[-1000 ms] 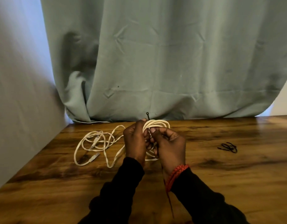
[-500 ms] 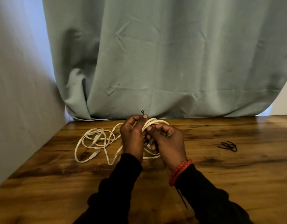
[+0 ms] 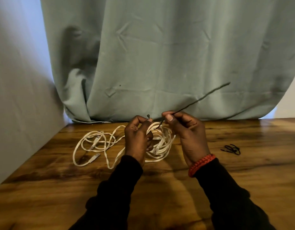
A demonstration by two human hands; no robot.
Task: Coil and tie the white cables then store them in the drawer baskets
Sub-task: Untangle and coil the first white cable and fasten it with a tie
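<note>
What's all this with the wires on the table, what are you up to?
A person is bundling white cables on a wooden table. The left hand grips a coiled white cable, while the right hand pinches a thin black tie whose long end sticks up to the right. A second loose white cable lies uncoiled to the left, and spare black ties sit on the right.

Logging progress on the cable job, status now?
Left hand grips white coil. Right hand pinches black tie, tail up and free, not cinched. Second cable loose on table; spare ties right.
</note>
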